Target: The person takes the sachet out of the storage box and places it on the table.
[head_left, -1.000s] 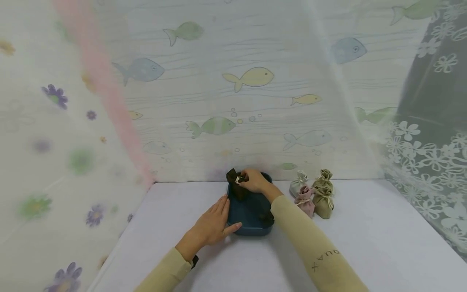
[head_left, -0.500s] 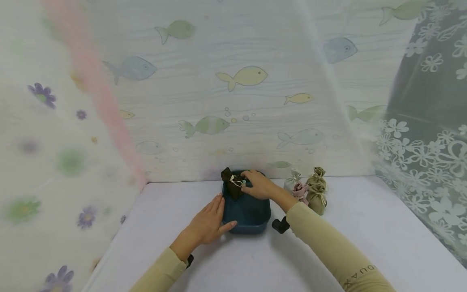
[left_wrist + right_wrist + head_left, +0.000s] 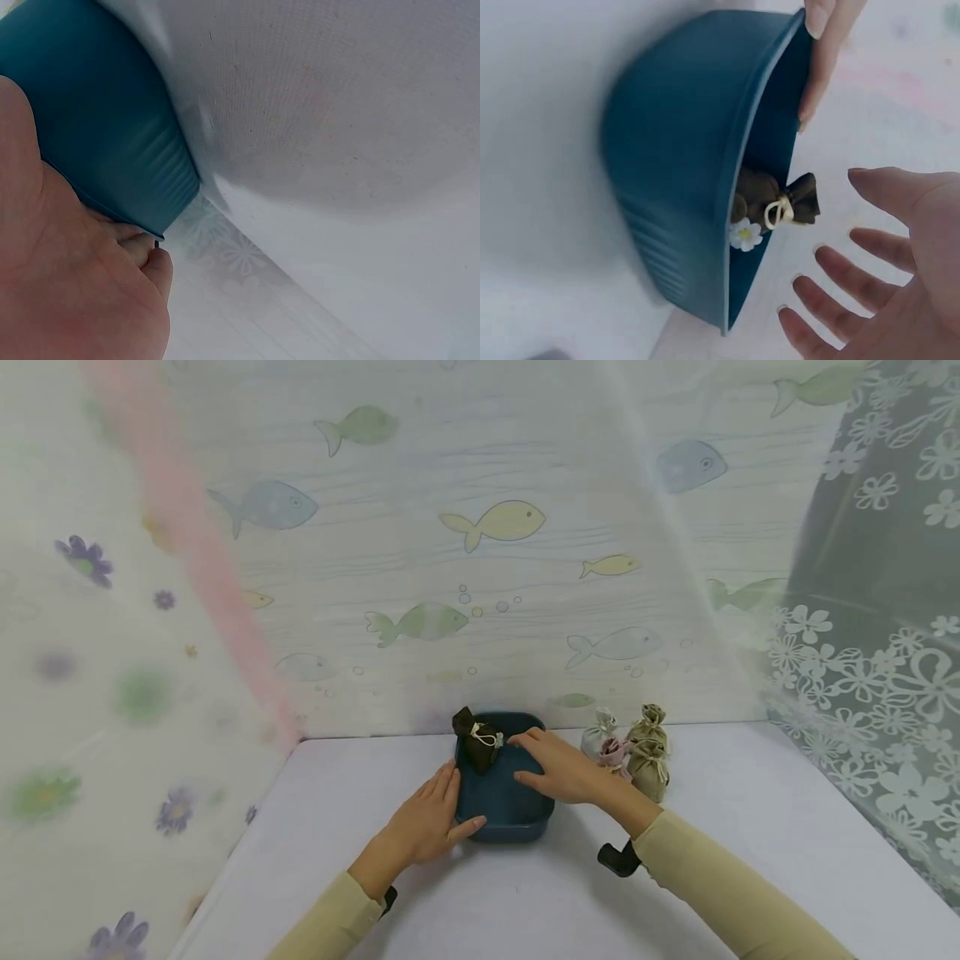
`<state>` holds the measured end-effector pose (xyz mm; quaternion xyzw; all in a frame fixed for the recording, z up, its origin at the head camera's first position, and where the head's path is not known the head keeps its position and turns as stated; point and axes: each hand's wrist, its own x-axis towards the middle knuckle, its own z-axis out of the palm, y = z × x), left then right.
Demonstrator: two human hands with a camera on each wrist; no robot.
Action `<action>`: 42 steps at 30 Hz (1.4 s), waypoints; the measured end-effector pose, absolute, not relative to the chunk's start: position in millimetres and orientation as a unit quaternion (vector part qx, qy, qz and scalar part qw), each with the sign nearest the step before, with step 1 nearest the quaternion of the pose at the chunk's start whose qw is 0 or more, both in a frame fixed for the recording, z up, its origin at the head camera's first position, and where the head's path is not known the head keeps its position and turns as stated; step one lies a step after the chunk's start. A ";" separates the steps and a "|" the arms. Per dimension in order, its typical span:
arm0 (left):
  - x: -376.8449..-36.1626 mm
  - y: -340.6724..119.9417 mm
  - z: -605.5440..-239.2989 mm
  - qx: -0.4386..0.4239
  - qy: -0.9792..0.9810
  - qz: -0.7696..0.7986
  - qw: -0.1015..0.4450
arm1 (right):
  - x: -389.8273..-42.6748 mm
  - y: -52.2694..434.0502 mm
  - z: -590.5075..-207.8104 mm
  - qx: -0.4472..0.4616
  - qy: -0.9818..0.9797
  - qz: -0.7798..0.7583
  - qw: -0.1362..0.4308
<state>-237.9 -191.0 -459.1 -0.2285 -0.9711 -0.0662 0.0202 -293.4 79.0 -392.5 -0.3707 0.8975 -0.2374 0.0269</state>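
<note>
We look down on a white table [image 3: 525, 893] walled by sheer curtains printed with fish and flowers, where a person in tan sleeves works over a dark teal tub [image 3: 504, 814]. The left hand [image 3: 427, 821] rests against the tub's left wall, fingers straight along the rim and the thumb laid along the near corner; from the left wrist view we see the palm [image 3: 67, 285] pressed to the ribbed teal side [image 3: 97, 127], touching it rather than curling round it. The right hand [image 3: 562, 766] hangs over the tub's right half with its fingers spread and nearly straight, holding nothing; the right wrist view shows those fingers [image 3: 840, 281] fanned apart just off the open mouth of the tub [image 3: 682, 165].

Inside the tub, in its far left corner, a dark brown drawstring pouch [image 3: 475, 746] leans against the wall, its neck tied with a pale cord and a small white flower charm [image 3: 744, 235] lying beside it. The pouch is just beyond the tips of the right hand, and we see a gap between them.

To the right of the tub, at the back of the table near the curtain, a cluster of four more pouches stands close together: a grey one [image 3: 598, 735], a pink one [image 3: 613, 753] and two olive ones [image 3: 649, 762]. The right forearm passes in front of them. A black strap fitting [image 3: 618, 858] shows at the right wrist.
</note>
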 end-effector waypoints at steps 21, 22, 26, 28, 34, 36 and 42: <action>-237.2 -188.7 -459.6 -0.234 -0.969 -0.076 0.015 | -237.0 149.9 -413.6 -0.339 0.899 -0.276 -0.022; -237.0 -188.5 -459.3 -0.234 -0.969 -0.078 0.015 | -234.3 153.5 -414.2 -0.334 0.900 -0.279 -0.026; -236.2 -187.7 -457.0 -0.234 -0.969 -0.080 0.014 | -224.6 167.9 -416.8 -0.316 0.903 -0.288 -0.050; -235.2 -187.4 -455.5 -0.232 -0.969 -0.081 0.013 | -221.0 174.8 -418.6 -0.308 0.903 -0.292 -0.062; -235.6 -188.1 -454.7 -0.232 -0.970 -0.078 0.010 | -219.8 192.4 -428.8 -0.291 0.902 -0.309 -0.078; -235.8 -188.4 -455.0 -0.232 -0.970 -0.079 0.011 | -222.1 197.1 -433.0 -0.288 0.902 -0.310 -0.088; -236.2 -189.7 -454.0 -0.230 -0.970 -0.074 0.008 | -230.8 205.6 -442.3 -0.268 0.898 -0.325 -0.126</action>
